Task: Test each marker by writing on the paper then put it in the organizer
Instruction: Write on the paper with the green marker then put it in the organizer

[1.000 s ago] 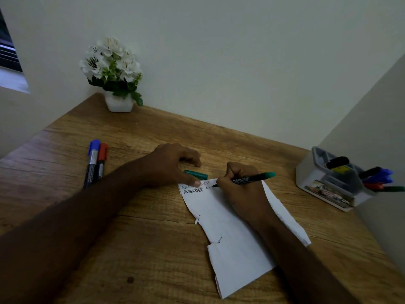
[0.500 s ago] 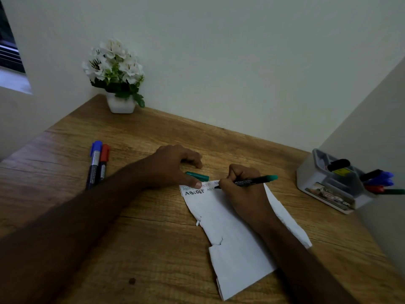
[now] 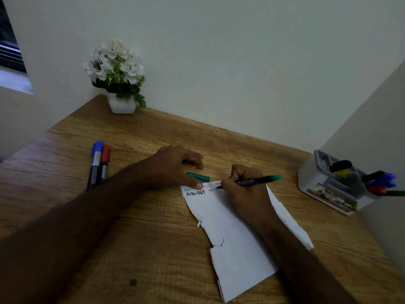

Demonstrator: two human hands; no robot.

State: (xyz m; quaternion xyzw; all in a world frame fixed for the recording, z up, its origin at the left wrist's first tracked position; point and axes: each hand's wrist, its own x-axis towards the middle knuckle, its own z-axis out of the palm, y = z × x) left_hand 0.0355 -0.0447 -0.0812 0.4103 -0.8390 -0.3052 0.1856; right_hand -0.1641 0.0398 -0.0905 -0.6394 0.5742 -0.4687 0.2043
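Note:
My right hand (image 3: 245, 194) grips a green-ended black marker (image 3: 258, 180) with its tip on the top of the torn white paper (image 3: 236, 244), beside rows of handwritten letters. My left hand (image 3: 175, 167) rests on the desk, its thumb pressing the paper's top left corner. The marker's green cap (image 3: 198, 176) lies on the desk under my left hand's fingers. A blue-capped marker (image 3: 95, 163) and a red-capped marker (image 3: 104, 164) lie side by side at the left. The white organizer (image 3: 317, 178) at the right holds several markers.
A white pot of white flowers (image 3: 118, 77) stands at the desk's back left corner. Walls close the desk at the back and right, the organizer against the right wall. A window edge (image 3: 11, 53) shows at the far left.
The marker tip has crept a little along the second line of writing. My left hand stays on the paper's corner. The view has shifted slightly.

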